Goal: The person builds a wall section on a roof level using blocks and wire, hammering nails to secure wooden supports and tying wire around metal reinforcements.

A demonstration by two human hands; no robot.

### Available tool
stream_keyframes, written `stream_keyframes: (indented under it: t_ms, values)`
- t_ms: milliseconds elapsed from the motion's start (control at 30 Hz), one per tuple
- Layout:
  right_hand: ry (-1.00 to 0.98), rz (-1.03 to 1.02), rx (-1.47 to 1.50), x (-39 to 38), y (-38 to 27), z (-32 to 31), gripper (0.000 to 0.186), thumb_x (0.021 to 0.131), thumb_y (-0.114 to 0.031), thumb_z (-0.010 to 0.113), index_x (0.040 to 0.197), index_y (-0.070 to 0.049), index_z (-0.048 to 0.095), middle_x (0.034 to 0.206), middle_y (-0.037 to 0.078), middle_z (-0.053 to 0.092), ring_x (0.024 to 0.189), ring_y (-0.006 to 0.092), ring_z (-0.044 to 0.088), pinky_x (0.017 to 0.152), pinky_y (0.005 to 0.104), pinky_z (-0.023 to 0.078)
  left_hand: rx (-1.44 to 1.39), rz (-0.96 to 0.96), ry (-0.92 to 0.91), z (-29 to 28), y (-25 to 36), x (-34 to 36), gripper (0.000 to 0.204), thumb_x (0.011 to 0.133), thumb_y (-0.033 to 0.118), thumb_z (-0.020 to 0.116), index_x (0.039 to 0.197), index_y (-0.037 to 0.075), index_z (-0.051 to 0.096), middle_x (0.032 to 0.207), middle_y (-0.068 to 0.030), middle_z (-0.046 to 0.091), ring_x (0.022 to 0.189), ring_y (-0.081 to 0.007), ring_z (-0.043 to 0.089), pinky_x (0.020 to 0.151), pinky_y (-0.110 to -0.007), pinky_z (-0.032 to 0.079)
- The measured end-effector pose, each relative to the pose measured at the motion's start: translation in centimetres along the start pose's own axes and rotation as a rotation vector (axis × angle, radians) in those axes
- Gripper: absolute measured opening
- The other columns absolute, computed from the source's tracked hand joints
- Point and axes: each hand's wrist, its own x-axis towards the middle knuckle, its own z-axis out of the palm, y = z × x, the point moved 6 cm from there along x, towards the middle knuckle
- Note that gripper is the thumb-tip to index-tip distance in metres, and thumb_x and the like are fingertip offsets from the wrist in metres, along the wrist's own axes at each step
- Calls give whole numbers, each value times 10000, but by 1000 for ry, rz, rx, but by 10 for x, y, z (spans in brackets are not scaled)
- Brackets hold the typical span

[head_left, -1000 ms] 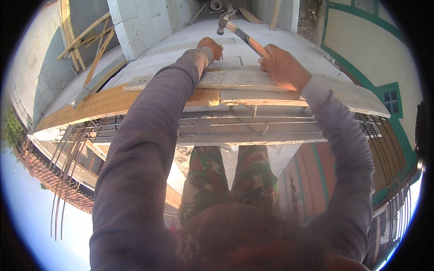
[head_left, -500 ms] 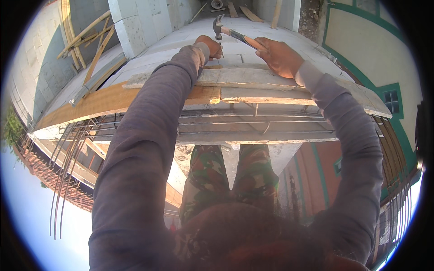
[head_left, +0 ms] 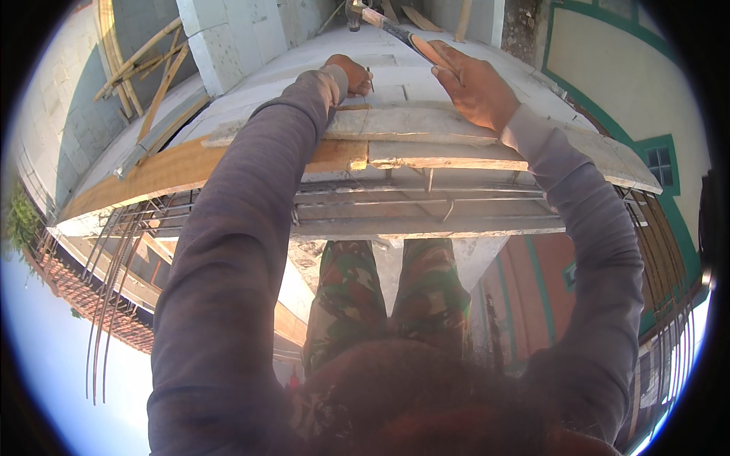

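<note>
Above the far side of the timber boards, my left hand [head_left: 351, 74] is closed in a pinch on a thin nail [head_left: 371, 82], which stands nearly upright. My right hand [head_left: 477, 90] grips the lower handle of a claw hammer [head_left: 395, 32]. The hammer's head is raised beyond my left hand and stays apart from the nail. Just below the nail lies a greyish plank [head_left: 426, 125] along the top edge of the formwork. A brown board [head_left: 182, 173] runs along the front, meeting a paler board [head_left: 449, 158] near the middle.
Steel reinforcing bars [head_left: 365, 204] run under the boards, and bare rod ends [head_left: 99, 334] stick out at the left. A white block pillar [head_left: 217, 45] stands at far left beside leaning bamboo poles [head_left: 144, 64]. A green-trimmed wall [head_left: 631, 68] rises at right.
The hammer has swung up and away from the nail, its head moving farther and slightly left. My right hand has tilted back with it; my left hand keeps its pinch almost in place.
</note>
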Motion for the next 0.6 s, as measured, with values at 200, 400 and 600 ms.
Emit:
stream_keyframes:
  t_ms: [200, 400, 600]
  values:
    - [-174, 56, -92, 10, -3, 1, 517, 1095, -293, 541, 1563, -83, 481, 998, 223, 716, 820, 337, 654, 815, 463, 498, 312, 105, -1, -3, -4, 27, 292, 1035, 352, 656, 1035, 102, 807, 962, -6, 803, 822, -151, 745, 781, -327, 581]
    - [-198, 56, -110, 11, 13, 13, 508, 1096, -301, 530, 1545, -65, 496, 1035, 233, 720, 911, 358, 679, 861, 456, 510, 507, 25, 99, -9, 13, -15, 286, 975, 356, 752, 976, 75, 803, 944, -22, 804, 836, -144, 761, 736, -328, 599]
    - [120, 27, -14, 7, 5, -5, 476, 1070, -310, 521, 1503, -114, 553, 1163, 246, 726, 1070, 431, 688, 967, 495, 523, 639, 59, 94, -8, 21, -34, 271, 962, 344, 777, 948, 74, 802, 925, -21, 799, 825, -149, 759, 690, -334, 594]
